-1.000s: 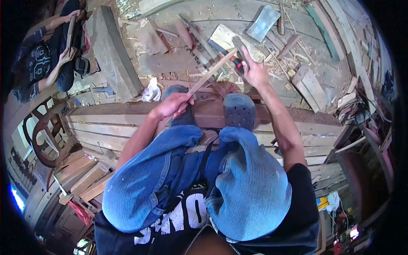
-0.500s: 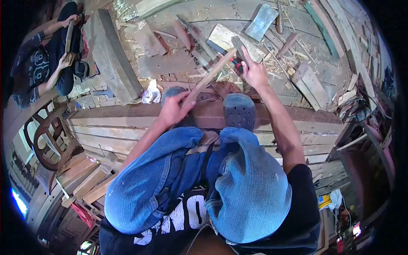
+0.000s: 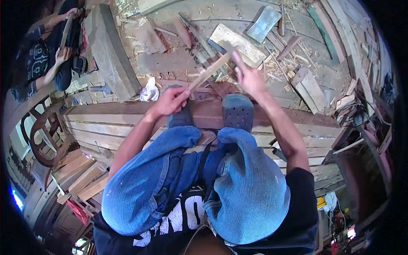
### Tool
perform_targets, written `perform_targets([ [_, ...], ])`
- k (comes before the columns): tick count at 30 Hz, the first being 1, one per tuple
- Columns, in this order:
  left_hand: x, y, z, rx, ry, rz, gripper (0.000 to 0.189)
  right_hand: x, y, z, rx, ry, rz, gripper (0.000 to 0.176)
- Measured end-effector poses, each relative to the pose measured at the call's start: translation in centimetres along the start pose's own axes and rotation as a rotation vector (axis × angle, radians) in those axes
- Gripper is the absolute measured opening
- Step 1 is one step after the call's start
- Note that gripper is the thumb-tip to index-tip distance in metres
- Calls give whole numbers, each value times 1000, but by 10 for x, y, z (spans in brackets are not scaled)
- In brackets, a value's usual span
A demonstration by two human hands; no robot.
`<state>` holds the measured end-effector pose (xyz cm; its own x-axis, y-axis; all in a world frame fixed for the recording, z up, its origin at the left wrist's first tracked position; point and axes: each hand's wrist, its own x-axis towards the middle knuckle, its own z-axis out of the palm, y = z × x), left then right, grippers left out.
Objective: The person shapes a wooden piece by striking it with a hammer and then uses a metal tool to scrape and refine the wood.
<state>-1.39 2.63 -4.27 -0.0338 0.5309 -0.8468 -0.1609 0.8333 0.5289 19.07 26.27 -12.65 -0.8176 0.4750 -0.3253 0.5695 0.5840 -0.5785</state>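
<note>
My left hand is closed round the lower end of a narrow wooden stick, which slants up to the right between my shoes. My right hand is wrapped round a dark flat tool, blurred by motion, so its kind cannot be made out. The tool crosses the stick's upper end. Behind the tool a pale wood block lies on the floor. A grey metal blade rests just beyond the block.
A heavy beam lies at the left, beside a crumpled white wrapper. Another person sits at the upper left, holding a wooden piece. Wood chips and offcuts litter the floor. A plank ledge runs under my legs.
My left hand has shifted slightly along the stick toward its lower end. My right hand and the tool have moved down slightly. The other person's hands have shifted a little.
</note>
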Motion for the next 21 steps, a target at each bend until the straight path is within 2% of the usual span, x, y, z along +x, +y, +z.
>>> perform_targets([
  [1,2,0,-4,-2,3,-3,35,-7,-4,11,-30,168,-204,56],
  [2,1,-5,-4,-31,-18,-26,31,-4,7,10,133,-9,-108,59],
  [3,3,-7,-3,-57,-36,-33,28,5,21,13,39,17,8,60],
  [5,-3,1,1,-108,-1,-104,27,17,23,10,-50,-67,188,61],
  [7,1,3,-2,-126,-35,-70,27,-2,0,9,21,-11,-25,61],
  [8,0,3,0,-62,-6,-64,27,-6,1,12,118,115,-136,56],
  [9,0,0,1,-66,-16,-71,27,3,11,7,12,-68,-36,57],
  [11,5,-3,-7,-193,-50,-104,28,16,22,4,-88,49,80,60],
  [13,7,2,-10,-176,-36,-116,28,3,-8,-1,63,-190,175,63],
  [14,7,-1,-11,-182,-50,-101,28,-4,5,27,27,194,-163,67],
  [15,5,-5,-8,-195,-72,-96,28,-4,11,24,30,185,-155,67],
  [17,8,2,-8,-201,-58,-115,27,18,17,4,-47,-46,204,67],
  [19,3,2,-10,-200,-45,-148,27,12,4,4,-51,-79,249,65],
  [21,2,1,-11,-207,-59,-151,26,-5,0,7,49,-4,-8,58],
])
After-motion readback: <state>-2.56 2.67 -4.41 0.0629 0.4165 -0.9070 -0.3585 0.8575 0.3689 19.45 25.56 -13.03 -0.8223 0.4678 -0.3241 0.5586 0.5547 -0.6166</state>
